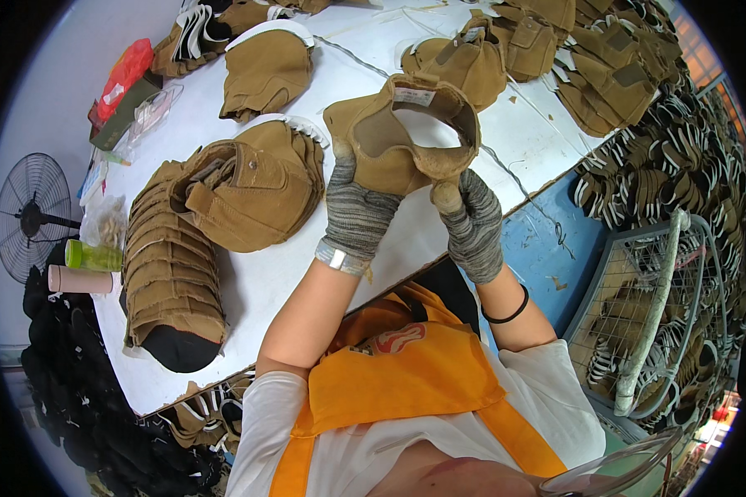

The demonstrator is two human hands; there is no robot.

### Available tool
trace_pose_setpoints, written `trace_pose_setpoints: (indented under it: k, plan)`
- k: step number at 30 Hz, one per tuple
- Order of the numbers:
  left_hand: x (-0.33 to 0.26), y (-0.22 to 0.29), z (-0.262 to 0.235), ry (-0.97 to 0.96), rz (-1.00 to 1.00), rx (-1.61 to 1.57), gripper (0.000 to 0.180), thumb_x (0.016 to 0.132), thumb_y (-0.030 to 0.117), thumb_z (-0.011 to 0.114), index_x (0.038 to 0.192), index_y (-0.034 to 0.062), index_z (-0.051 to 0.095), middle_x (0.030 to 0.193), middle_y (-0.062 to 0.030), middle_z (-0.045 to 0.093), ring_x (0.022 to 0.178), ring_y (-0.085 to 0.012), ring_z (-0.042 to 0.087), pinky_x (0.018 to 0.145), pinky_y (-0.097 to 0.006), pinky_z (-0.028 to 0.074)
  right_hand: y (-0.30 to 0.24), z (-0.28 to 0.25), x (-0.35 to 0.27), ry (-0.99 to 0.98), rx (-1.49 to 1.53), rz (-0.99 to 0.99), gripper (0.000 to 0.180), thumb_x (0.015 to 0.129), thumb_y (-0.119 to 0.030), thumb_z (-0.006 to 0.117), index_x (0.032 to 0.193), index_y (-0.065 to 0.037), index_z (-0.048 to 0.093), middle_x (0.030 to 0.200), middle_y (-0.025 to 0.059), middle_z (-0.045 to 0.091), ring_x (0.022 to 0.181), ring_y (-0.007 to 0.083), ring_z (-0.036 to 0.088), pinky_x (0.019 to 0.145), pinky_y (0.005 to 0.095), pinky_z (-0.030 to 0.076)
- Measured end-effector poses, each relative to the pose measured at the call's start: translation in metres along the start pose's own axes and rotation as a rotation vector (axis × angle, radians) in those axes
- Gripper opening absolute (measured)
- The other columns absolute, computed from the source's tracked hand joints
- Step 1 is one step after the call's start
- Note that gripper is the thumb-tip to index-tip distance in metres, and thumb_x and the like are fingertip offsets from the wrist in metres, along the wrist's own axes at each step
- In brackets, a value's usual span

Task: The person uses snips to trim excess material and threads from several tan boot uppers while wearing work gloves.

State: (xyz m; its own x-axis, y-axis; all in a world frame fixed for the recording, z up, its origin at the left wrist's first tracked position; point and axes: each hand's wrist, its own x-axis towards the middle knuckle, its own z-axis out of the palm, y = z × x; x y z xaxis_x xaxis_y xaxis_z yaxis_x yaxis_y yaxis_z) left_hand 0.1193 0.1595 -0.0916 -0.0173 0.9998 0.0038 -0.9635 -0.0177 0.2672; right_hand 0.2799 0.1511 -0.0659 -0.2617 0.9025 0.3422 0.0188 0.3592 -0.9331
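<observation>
a tan shoe upper (406,132) is held up over the white surface (265,282), with the left hand (358,207) in a grey glove gripping its left side and the right hand (471,217) pinching its near edge, and stacks of tan shoe pieces (224,199) lie to the left.

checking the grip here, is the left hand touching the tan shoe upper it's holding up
Touching. The head view shows the gloved left hand with its fingers closed over the lower edge of the tan shoe upper, no gap between them; the right hand pinches its other side.
</observation>
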Motion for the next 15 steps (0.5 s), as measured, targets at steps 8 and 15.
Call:
trace_pose_setpoints:
  k: [8,15]
  plan:
    - [-0.0003,0.0012,0.0031,0.001,-0.004,0.027,0.062,0.093,0.055,0.039,0.138,0.0109,0.036,0.138,-0.0128,0.040,0.126,-0.0306,0.040,0.108,-0.049,0.030,0.0065,0.0036,-0.0014,0.028,0.019,-0.025,0.033,0.090,-0.031,0.061,0.102,0.000,0.063,0.084,0.0077,0.066,0.074,0.0151,0.059,0.071,0.0277,0.049]
    - [0.0006,0.0021,-0.0031,-0.036,-0.031,0.025,0.062,0.093,0.052,0.043,0.137,0.0093,0.036,0.136,-0.0133,0.041,0.125,-0.0307,0.040,0.109,-0.048,0.030,-0.0018,-0.0005,-0.0037,0.120,-0.029,-0.013,0.032,0.090,-0.033,0.061,0.094,-0.001,0.063,0.077,0.0054,0.062,0.068,0.0143,0.055,0.065,0.0281,0.047]
